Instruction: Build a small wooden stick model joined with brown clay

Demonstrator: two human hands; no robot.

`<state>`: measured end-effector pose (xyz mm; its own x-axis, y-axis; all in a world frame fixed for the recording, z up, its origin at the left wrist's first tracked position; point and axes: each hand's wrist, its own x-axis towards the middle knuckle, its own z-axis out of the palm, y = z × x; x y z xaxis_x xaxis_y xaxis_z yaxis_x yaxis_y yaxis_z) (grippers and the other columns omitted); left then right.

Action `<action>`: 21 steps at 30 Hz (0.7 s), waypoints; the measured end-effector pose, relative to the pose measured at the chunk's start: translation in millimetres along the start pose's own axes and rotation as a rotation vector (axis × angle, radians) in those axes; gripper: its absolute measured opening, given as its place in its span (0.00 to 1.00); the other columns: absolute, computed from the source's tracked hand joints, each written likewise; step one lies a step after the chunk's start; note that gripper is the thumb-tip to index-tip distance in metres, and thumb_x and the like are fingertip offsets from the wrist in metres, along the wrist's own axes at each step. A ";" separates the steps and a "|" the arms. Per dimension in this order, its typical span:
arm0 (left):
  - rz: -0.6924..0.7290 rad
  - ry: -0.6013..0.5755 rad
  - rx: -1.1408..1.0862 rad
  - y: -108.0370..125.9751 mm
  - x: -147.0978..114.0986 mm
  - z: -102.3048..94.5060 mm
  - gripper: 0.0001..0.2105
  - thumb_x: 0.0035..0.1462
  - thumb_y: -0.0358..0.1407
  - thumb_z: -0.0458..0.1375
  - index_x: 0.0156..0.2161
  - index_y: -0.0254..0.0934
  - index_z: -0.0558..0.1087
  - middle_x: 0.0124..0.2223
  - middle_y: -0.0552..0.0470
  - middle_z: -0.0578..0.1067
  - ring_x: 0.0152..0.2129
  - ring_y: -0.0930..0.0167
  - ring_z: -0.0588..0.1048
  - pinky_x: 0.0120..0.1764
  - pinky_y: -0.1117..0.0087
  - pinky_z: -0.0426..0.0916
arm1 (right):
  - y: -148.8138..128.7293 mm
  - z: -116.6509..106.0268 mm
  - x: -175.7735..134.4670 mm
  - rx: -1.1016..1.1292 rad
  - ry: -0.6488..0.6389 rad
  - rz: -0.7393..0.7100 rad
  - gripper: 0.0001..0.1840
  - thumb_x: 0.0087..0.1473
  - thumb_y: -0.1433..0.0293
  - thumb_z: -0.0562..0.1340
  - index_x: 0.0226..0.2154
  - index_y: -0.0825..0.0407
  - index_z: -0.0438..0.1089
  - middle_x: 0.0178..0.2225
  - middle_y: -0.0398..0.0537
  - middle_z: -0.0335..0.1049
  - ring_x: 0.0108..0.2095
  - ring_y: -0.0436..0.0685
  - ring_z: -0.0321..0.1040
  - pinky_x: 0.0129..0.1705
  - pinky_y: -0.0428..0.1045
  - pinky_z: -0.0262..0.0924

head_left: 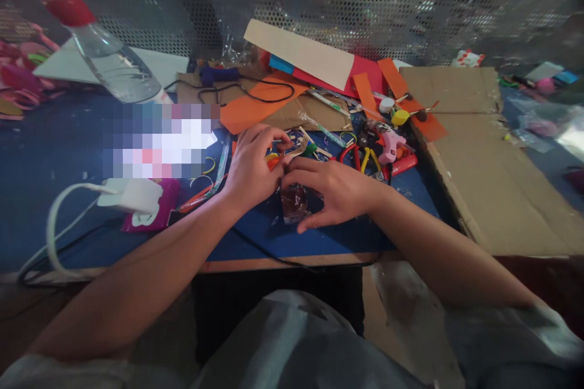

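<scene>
My left hand [255, 164] and my right hand [335, 191] meet over the blue table. The left fingers are curled in a pinch; what sits in them is mostly hidden. My right hand's bent fingers reach to the left fingertips, while its thumb stands well apart. Beneath the right fingers shows a clear plastic packet [294, 203] with something dark brown in it; I cannot tell whether it is held. Just beyond the fingertips are thin wooden sticks [301, 147], a green piece [310, 149] and an orange-yellow piece [272, 161], partly covered by my left hand.
Red and yellow-handled pliers [370, 159] and a pink glue gun [391, 146] lie right. Cardboard [506, 182] covers the far right. Leftward are a purple power strip [168, 203] with a white charger [137, 194] and a tilted bottle [118, 64]. Orange sheets [260, 103] lie behind.
</scene>
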<state>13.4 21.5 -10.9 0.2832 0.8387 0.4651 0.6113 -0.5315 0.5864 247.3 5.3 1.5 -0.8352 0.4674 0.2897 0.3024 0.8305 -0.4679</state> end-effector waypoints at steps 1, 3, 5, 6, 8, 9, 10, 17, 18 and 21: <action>0.003 0.002 0.007 -0.7 0.1 0.4 0.12 0.63 0.29 0.67 0.50 0.44 0.76 0.53 0.48 0.81 0.55 0.59 0.78 0.62 0.53 0.74 | -1.1 0.5 0.1 -0.017 -0.030 0.011 0.37 0.63 0.39 0.71 0.58 0.49 0.74 0.60 0.60 0.77 0.49 0.63 0.81 0.44 0.53 0.73; 0.025 0.011 0.012 -2.2 0.0 1.9 0.12 0.63 0.28 0.66 0.50 0.44 0.77 0.53 0.47 0.81 0.54 0.59 0.78 0.62 0.53 0.74 | -3.1 1.2 0.3 -0.056 -0.082 0.035 0.36 0.62 0.39 0.72 0.56 0.49 0.74 0.59 0.58 0.76 0.42 0.60 0.80 0.38 0.51 0.67; 0.053 0.032 0.006 -3.7 -0.3 3.9 0.12 0.63 0.27 0.67 0.50 0.42 0.77 0.52 0.47 0.81 0.54 0.59 0.79 0.62 0.53 0.75 | -5.1 1.5 0.7 -0.095 -0.129 0.064 0.35 0.59 0.41 0.75 0.54 0.49 0.74 0.57 0.56 0.76 0.40 0.58 0.78 0.35 0.50 0.62; 0.063 0.042 0.004 -4.3 -0.6 4.9 0.12 0.63 0.27 0.67 0.50 0.42 0.77 0.52 0.47 0.81 0.53 0.59 0.79 0.61 0.53 0.75 | -6.1 1.4 1.0 -0.111 -0.153 0.080 0.34 0.58 0.43 0.77 0.53 0.49 0.75 0.57 0.55 0.76 0.39 0.58 0.78 0.35 0.49 0.60; 0.069 0.065 0.004 -5.2 -1.0 6.3 0.14 0.62 0.26 0.68 0.51 0.42 0.77 0.52 0.47 0.81 0.53 0.59 0.79 0.60 0.53 0.76 | -8.2 0.9 1.6 -0.132 -0.191 0.106 0.31 0.57 0.48 0.80 0.52 0.48 0.75 0.56 0.54 0.75 0.39 0.58 0.77 0.35 0.49 0.58; 0.070 0.076 0.006 -5.4 -1.1 6.7 0.15 0.61 0.26 0.68 0.51 0.42 0.77 0.52 0.47 0.81 0.53 0.59 0.79 0.59 0.53 0.77 | -9.0 0.6 1.9 -0.134 -0.204 0.116 0.30 0.57 0.50 0.80 0.52 0.48 0.75 0.56 0.54 0.75 0.39 0.58 0.77 0.35 0.49 0.57; 0.075 0.090 0.009 -5.5 -1.2 6.8 0.15 0.61 0.27 0.68 0.52 0.42 0.77 0.52 0.47 0.81 0.53 0.59 0.79 0.58 0.53 0.77 | -9.5 0.3 2.1 -0.133 -0.211 0.123 0.29 0.57 0.52 0.80 0.52 0.49 0.75 0.56 0.54 0.75 0.39 0.58 0.77 0.35 0.49 0.57; 0.121 0.093 -0.013 -6.0 -0.1 6.6 0.10 0.62 0.27 0.68 0.46 0.41 0.77 0.48 0.48 0.81 0.49 0.60 0.80 0.56 0.53 0.76 | -6.3 1.5 2.0 -0.077 -0.188 0.104 0.23 0.62 0.52 0.77 0.49 0.50 0.76 0.53 0.54 0.76 0.42 0.59 0.76 0.37 0.50 0.60; 0.121 0.096 -0.016 -6.4 0.0 6.8 0.10 0.62 0.27 0.68 0.46 0.41 0.77 0.48 0.48 0.81 0.49 0.60 0.80 0.55 0.54 0.76 | -5.5 2.4 1.8 -0.060 -0.177 0.095 0.22 0.63 0.53 0.76 0.49 0.50 0.77 0.53 0.53 0.77 0.42 0.59 0.77 0.38 0.50 0.60; 0.119 0.100 -0.023 -8.0 0.1 7.7 0.10 0.62 0.28 0.68 0.46 0.41 0.77 0.47 0.48 0.81 0.48 0.60 0.80 0.53 0.54 0.76 | -4.0 5.4 1.0 -0.013 -0.140 0.068 0.17 0.66 0.56 0.72 0.49 0.50 0.77 0.52 0.53 0.79 0.43 0.59 0.78 0.39 0.50 0.62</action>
<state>14.3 26.7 -20.7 0.2768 0.7542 0.5954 0.5605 -0.6300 0.5375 242.8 0.8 -0.8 -0.8683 0.4764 0.1384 0.3654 0.8028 -0.4711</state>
